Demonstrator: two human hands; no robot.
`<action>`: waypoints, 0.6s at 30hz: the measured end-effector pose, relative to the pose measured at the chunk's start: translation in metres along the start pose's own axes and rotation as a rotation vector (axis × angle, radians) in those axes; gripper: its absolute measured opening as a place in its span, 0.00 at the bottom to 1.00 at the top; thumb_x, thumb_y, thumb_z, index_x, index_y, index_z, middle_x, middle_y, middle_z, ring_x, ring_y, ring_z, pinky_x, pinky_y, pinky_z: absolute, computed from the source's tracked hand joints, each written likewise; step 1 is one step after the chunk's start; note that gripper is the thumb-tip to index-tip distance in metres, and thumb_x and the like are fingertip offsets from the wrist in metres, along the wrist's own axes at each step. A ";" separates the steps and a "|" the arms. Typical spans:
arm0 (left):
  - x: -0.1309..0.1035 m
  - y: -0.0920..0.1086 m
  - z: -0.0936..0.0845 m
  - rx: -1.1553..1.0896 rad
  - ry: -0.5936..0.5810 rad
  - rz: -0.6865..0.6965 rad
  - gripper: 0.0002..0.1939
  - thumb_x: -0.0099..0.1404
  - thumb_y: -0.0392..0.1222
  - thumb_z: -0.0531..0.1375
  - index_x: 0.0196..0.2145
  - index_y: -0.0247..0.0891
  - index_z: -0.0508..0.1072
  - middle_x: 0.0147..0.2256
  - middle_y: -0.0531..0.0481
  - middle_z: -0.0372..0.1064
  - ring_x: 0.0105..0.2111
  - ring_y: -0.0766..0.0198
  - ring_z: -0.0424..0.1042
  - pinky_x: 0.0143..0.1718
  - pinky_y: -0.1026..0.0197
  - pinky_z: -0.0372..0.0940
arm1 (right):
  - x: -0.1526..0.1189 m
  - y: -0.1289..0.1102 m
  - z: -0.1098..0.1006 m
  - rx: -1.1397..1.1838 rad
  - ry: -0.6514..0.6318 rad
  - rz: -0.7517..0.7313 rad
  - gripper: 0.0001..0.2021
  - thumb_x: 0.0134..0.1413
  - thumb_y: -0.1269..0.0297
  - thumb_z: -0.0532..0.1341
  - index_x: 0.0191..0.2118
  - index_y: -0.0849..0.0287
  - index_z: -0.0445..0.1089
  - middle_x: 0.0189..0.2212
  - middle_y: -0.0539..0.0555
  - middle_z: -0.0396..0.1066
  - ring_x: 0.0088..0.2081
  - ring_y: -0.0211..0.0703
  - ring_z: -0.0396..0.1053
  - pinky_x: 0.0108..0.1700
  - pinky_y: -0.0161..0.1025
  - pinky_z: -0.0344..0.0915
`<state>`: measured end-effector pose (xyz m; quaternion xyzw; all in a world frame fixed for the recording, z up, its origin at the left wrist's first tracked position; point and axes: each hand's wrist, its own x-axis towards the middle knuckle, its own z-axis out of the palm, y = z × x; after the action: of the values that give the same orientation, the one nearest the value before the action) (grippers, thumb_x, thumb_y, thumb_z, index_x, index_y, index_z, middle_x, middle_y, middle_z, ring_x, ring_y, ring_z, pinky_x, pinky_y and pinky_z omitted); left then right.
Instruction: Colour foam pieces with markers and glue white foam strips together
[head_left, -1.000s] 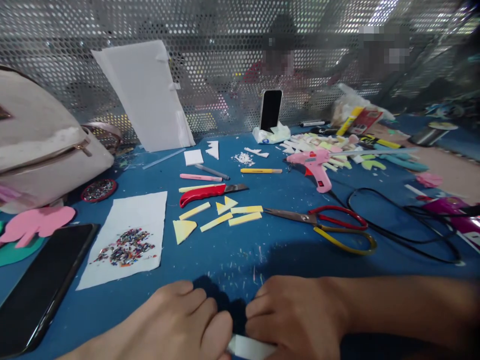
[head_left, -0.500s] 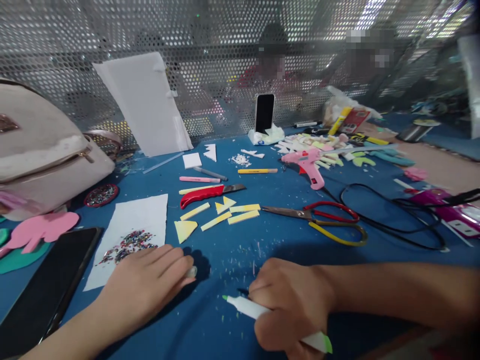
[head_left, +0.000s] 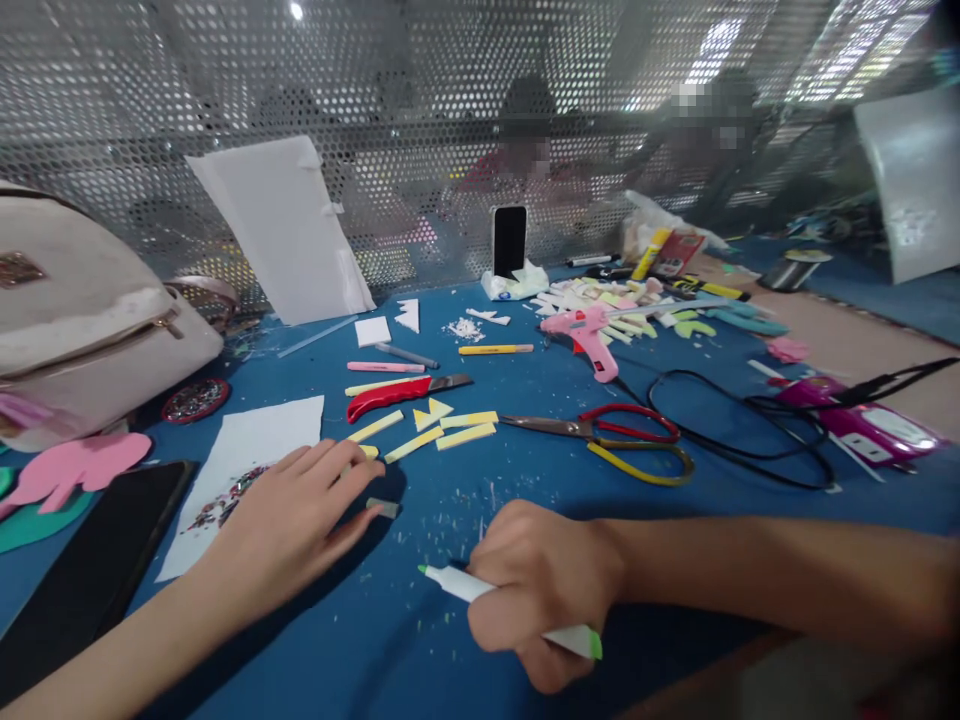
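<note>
My right hand [head_left: 544, 590] is closed round a white marker [head_left: 457, 584] whose green tip points left over the blue table. My left hand [head_left: 300, 505] has its fingers apart, and its thumb is beside a small grey piece [head_left: 383, 508] lying on the table. Its fingertips partly cover a yellow foam piece [head_left: 369, 452]. Beneath the left hand, white paper [head_left: 281, 420] bears shiny coloured bits. Beyond the hands lie yellow strips [head_left: 466, 436], a red-handled knife [head_left: 390, 396] and scissors [head_left: 555, 427] with red and yellow handles.
A pink glue gun [head_left: 589, 338] with a black cable stands right of centre, by a heap of foam scraps [head_left: 607, 295]. An upright phone [head_left: 509, 240] is at the back. A dark phone [head_left: 97, 580], pink foam [head_left: 82, 465] and a backpack [head_left: 90, 320] are at left.
My left hand has let go of the small grey piece, spread its fingers and moved toward the yellow piece. My right hand and the marker appear farther left as the view shifts.
</note>
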<state>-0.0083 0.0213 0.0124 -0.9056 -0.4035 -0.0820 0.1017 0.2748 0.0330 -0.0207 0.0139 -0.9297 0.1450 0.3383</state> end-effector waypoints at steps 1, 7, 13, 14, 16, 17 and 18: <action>0.006 0.000 0.001 -0.004 -0.005 -0.019 0.13 0.76 0.45 0.52 0.51 0.39 0.69 0.48 0.42 0.69 0.45 0.51 0.71 0.43 0.51 0.67 | 0.000 0.000 -0.001 -0.003 0.005 -0.013 0.02 0.42 0.66 0.51 0.27 0.54 0.55 0.19 0.44 0.46 0.20 0.37 0.47 0.21 0.36 0.41; 0.041 0.003 0.014 -0.003 -0.035 -0.072 0.09 0.74 0.42 0.56 0.46 0.36 0.72 0.45 0.42 0.71 0.46 0.51 0.72 0.47 0.49 0.68 | -0.005 0.001 -0.001 -0.018 -0.060 -0.006 0.03 0.42 0.66 0.52 0.28 0.54 0.59 0.18 0.43 0.53 0.20 0.37 0.55 0.23 0.37 0.42; 0.052 0.002 0.016 0.000 -0.048 -0.071 0.07 0.72 0.42 0.61 0.42 0.35 0.72 0.41 0.49 0.71 0.42 0.59 0.72 0.44 0.52 0.70 | -0.007 0.001 -0.001 -0.016 -0.083 -0.017 0.04 0.41 0.67 0.51 0.28 0.54 0.58 0.17 0.43 0.52 0.20 0.37 0.52 0.23 0.36 0.40; 0.051 0.001 0.014 -0.009 -0.052 -0.063 0.06 0.71 0.41 0.61 0.41 0.35 0.72 0.41 0.49 0.71 0.41 0.59 0.72 0.44 0.53 0.69 | -0.007 0.001 -0.002 0.005 -0.070 -0.017 0.05 0.41 0.68 0.51 0.29 0.54 0.58 0.18 0.43 0.53 0.20 0.36 0.52 0.23 0.36 0.41; 0.050 0.000 0.009 -0.031 -0.057 -0.048 0.04 0.72 0.39 0.59 0.40 0.36 0.72 0.40 0.49 0.71 0.40 0.59 0.72 0.42 0.54 0.68 | -0.006 0.001 -0.004 0.093 -0.001 -0.004 0.05 0.44 0.70 0.51 0.30 0.55 0.59 0.19 0.43 0.56 0.20 0.34 0.53 0.23 0.35 0.45; 0.048 0.000 0.006 -0.042 -0.058 -0.041 0.04 0.72 0.37 0.58 0.40 0.36 0.72 0.39 0.49 0.71 0.40 0.59 0.71 0.41 0.54 0.68 | -0.005 0.002 -0.006 0.178 0.043 0.035 0.04 0.47 0.71 0.52 0.30 0.55 0.60 0.20 0.43 0.60 0.21 0.33 0.55 0.24 0.33 0.49; 0.047 0.000 0.003 -0.052 -0.056 -0.035 0.05 0.72 0.36 0.56 0.40 0.37 0.72 0.39 0.48 0.71 0.39 0.58 0.71 0.41 0.54 0.67 | -0.004 0.002 -0.008 0.283 0.096 0.098 0.04 0.50 0.72 0.52 0.30 0.56 0.61 0.21 0.43 0.62 0.21 0.32 0.57 0.25 0.31 0.53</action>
<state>0.0227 0.0559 0.0205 -0.9028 -0.4195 -0.0690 0.0656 0.2829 0.0367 -0.0178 0.0092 -0.8823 0.2916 0.3694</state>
